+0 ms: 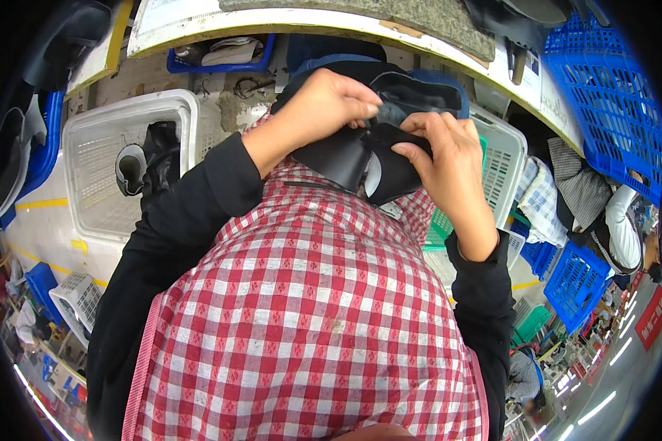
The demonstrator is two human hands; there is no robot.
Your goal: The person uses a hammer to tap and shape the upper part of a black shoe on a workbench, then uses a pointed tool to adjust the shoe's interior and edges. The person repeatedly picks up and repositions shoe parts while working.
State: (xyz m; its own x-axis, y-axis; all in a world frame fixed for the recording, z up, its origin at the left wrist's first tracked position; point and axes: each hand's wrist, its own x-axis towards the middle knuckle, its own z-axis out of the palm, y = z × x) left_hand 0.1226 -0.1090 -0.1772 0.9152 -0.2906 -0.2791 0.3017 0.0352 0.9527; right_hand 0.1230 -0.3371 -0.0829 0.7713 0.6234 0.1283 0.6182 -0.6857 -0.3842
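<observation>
Across my lap lie black leather pieces (335,158), smooth and slightly shiny, with a pale lining strip (374,175) showing at a fold. My right hand (449,151) pinches the right-hand black leather piece (399,163) between thumb and fingers. Close by on the left, my left hand (335,106) has its fingertips pressed together at the top edge of the leather; what they hold, if anything, is too small to tell. Beyond both hands lies another dark, shiny piece (423,94). A red-and-white checked apron (324,309) covers my front.
To the left, a white plastic basket (77,169) holds black leather items. A worktable edge (346,26) runs ahead, with a blue tray (221,66) below it. At right stand a white basket (509,140) and a tall blue crate (603,88). Another person (524,378) sits farther back.
</observation>
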